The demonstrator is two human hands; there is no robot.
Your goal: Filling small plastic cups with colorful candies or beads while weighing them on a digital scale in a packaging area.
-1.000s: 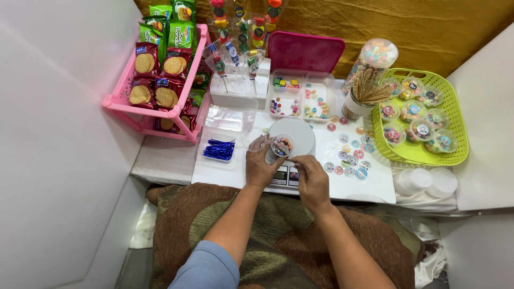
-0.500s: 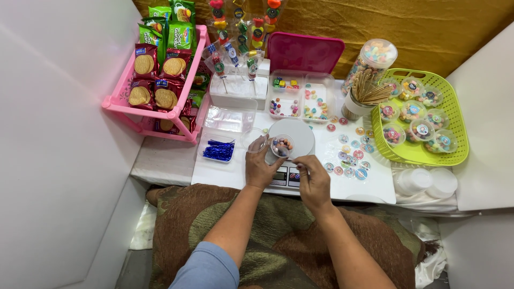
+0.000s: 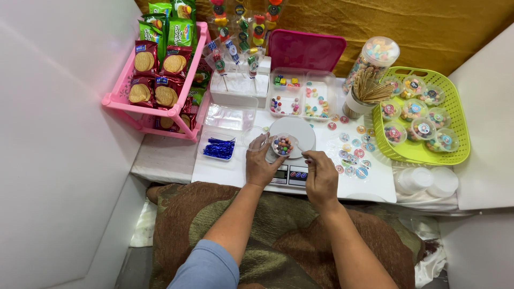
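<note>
Over the scale (image 3: 292,174), candy cup (image 3: 283,145) within left hand's (image 3: 261,167) grip.

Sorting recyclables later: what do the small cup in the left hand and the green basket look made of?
Cup: likely thin clear plastic, glossy; the coloured candies show through its wall. Basket: probably moulded plastic, lime green, with a slotted lattice rim.
</note>
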